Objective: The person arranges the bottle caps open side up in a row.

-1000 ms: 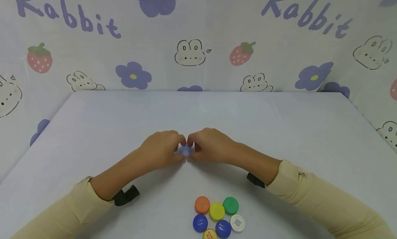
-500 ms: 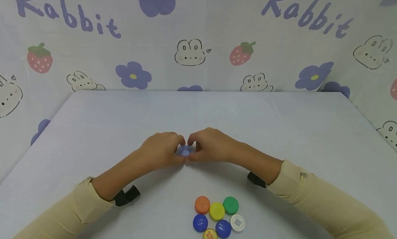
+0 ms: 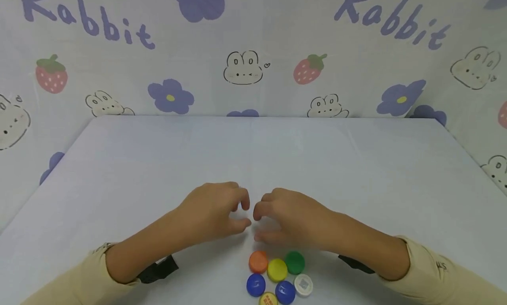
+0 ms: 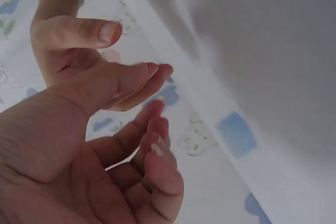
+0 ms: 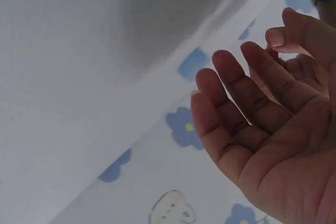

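Note:
My left hand (image 3: 211, 210) and right hand (image 3: 295, 219) hover above the white table, facing each other with loosely bent fingers and nothing between them. A small gap separates their fingertips. A small light blue piece (image 4: 236, 134), like a short cylinder, stands on the table beyond the fingers in both wrist views. In the head view the hands hide it. Just in front of the right hand lies a group of bottle caps: orange (image 3: 258, 262), yellow (image 3: 277, 270), green (image 3: 295, 262), two blue ones (image 3: 255, 284), white (image 3: 303, 284), and yellow with red print (image 3: 268, 299).
The white tabletop (image 3: 166, 151) ends at a patterned cloth backdrop (image 3: 269, 93) with rabbits, strawberries and purple flowers. Dark wrist straps (image 3: 158, 270) sit under both forearms. The lowest cap is cut off by the frame's bottom edge.
Both hands have let go of the light blue piece and moved back toward the body, the right one also rightward. Their fingers have opened wider. The caps have stayed in place.

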Available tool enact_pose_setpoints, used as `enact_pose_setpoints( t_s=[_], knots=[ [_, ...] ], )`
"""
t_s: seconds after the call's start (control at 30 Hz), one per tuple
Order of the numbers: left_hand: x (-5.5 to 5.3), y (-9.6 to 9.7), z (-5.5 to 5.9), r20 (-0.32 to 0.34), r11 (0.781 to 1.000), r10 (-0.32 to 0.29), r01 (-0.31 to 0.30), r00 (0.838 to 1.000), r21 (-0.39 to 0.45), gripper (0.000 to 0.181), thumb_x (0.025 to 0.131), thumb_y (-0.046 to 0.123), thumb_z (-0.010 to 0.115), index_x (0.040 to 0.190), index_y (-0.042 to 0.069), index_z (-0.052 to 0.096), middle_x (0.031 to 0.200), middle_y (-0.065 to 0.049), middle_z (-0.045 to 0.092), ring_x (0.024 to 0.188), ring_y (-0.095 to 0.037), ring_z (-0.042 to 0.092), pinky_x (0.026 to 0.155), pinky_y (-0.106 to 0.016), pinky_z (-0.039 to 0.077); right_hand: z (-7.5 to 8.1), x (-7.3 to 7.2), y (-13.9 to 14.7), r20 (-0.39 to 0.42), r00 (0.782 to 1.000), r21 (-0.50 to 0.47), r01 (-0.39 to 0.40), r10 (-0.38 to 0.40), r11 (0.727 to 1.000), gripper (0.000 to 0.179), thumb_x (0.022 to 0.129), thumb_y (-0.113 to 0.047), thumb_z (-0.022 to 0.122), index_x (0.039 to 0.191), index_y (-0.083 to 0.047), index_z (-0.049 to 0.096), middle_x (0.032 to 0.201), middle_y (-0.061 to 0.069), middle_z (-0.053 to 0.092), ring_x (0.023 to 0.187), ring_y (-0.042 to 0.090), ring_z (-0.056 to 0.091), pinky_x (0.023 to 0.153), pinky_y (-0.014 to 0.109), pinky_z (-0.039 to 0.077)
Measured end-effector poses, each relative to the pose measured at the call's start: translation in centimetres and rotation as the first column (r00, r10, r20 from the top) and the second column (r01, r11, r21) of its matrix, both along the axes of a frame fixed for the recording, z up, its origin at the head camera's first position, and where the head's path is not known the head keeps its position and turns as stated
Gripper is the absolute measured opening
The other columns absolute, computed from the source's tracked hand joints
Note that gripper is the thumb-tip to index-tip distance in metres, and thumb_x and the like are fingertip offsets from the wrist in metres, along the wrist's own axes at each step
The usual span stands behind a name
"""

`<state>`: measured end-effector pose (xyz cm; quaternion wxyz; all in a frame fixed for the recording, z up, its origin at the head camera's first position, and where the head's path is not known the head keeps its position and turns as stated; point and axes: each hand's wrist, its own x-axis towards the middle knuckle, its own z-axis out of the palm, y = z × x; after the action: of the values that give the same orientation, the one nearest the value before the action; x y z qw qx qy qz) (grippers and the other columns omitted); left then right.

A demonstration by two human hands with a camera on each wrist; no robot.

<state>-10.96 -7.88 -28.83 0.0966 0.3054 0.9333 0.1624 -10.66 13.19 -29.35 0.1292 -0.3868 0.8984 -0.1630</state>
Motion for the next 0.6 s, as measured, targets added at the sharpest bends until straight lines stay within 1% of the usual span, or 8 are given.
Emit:
enact_pose_setpoints(
  t_s=[0.1, 0.2, 0.23, 0.33, 0.43, 0.53, 0.6],
  knots=[
    [1.0, 0.1, 0.3, 0.065, 0.993, -0.098, 0.093, 0.993, 0.077, 0.016, 0.087, 0.026, 0.082, 0.094, 0.014, 0.073, 0.082, 0.006, 0.062, 0.069, -0.009, 0.055, 0.062, -0.023, 0.049, 0.1, 1.5, 0.3, -0.035, 0.998, 0.017, -0.061, 0.061, 0.998, 0.022, 0.091, -0.034, 0.078, 0.104, -0.016, 0.076, 0.096, -0.007, 0.070, 0.090, 0.012, 0.058, 0.077, 0.027, 0.051],
    [1.7, 0.2, 0.4, 0.130, 0.982, -0.157, 0.141, 0.979, 0.125, 0.015, 0.086, 0.028, 0.082, 0.092, 0.016, 0.075, 0.080, 0.009, 0.063, 0.065, -0.006, 0.053, 0.060, -0.022, 0.047, 0.0, 2.7, 0.6, -0.123, 0.985, 0.001, -0.124, 0.123, 0.992, 0.023, 0.091, -0.038, 0.077, 0.099, -0.016, 0.075, 0.088, -0.011, 0.067, 0.084, 0.009, 0.057, 0.074, 0.023, 0.048],
    [1.9, 0.2, 0.3, 0.144, 0.979, -0.172, 0.153, 0.974, 0.136, 0.016, 0.086, 0.029, 0.083, 0.092, 0.016, 0.075, 0.081, 0.010, 0.063, 0.064, -0.005, 0.052, 0.059, -0.022, 0.047, -0.1, 3.0, 0.7, -0.148, 0.980, -0.001, -0.133, 0.131, 0.991, 0.022, 0.091, -0.039, 0.078, 0.095, -0.017, 0.074, 0.083, -0.012, 0.064, 0.081, 0.007, 0.055, 0.072, 0.022, 0.046],
    [2.1, 0.4, 0.0, 0.177, 0.977, -0.192, 0.170, 0.965, 0.129, 0.022, 0.083, 0.035, 0.085, 0.092, 0.016, 0.075, 0.080, 0.013, 0.063, 0.066, -0.003, 0.053, 0.060, -0.022, 0.047, -0.5, 3.8, 0.9, -0.214, 0.966, -0.017, -0.154, 0.147, 0.988, 0.020, 0.089, -0.037, 0.080, 0.086, -0.021, 0.069, 0.073, -0.017, 0.054, 0.072, 0.004, 0.048, 0.067, 0.020, 0.041],
    [2.2, 0.6, -0.6, 0.187, 0.975, -0.208, 0.190, 0.960, 0.113, 0.026, 0.081, 0.037, 0.087, 0.091, 0.016, 0.074, 0.079, 0.015, 0.062, 0.069, -0.002, 0.054, 0.063, -0.021, 0.047, -1.0, 4.4, 0.9, -0.262, 0.953, -0.027, -0.167, 0.154, 0.986, 0.021, 0.088, -0.035, 0.081, 0.084, -0.023, 0.063, 0.068, -0.019, 0.045, 0.066, 0.003, 0.040, 0.065, 0.019, 0.037],
    [2.3, 0.8, -1.2, 0.179, 0.973, -0.223, 0.206, 0.958, 0.109, 0.025, 0.080, 0.035, 0.088, 0.087, 0.016, 0.072, 0.077, 0.016, 0.060, 0.068, -0.002, 0.052, 0.062, -0.020, 0.046, -1.4, 4.7, 0.8, -0.323, 0.932, -0.033, -0.185, 0.164, 0.982, 0.021, 0.087, -0.033, 0.083, 0.086, -0.023, 0.065, 0.067, -0.019, 0.046, 0.064, 0.002, 0.039, 0.066, 0.018, 0.038],
    [2.3, 0.9, -1.4, 0.175, 0.972, -0.223, 0.207, 0.959, 0.109, 0.024, 0.080, 0.033, 0.088, 0.085, 0.017, 0.071, 0.074, 0.017, 0.059, 0.065, -0.002, 0.051, 0.060, -0.020, 0.045, -1.6, 4.7, 0.7, -0.343, 0.924, -0.037, -0.193, 0.169, 0.980, 0.021, 0.086, -0.033, 0.084, 0.088, -0.021, 0.066, 0.067, -0.018, 0.049, 0.063, 0.001, 0.040, 0.066, 0.018, 0.039]
  ],
)
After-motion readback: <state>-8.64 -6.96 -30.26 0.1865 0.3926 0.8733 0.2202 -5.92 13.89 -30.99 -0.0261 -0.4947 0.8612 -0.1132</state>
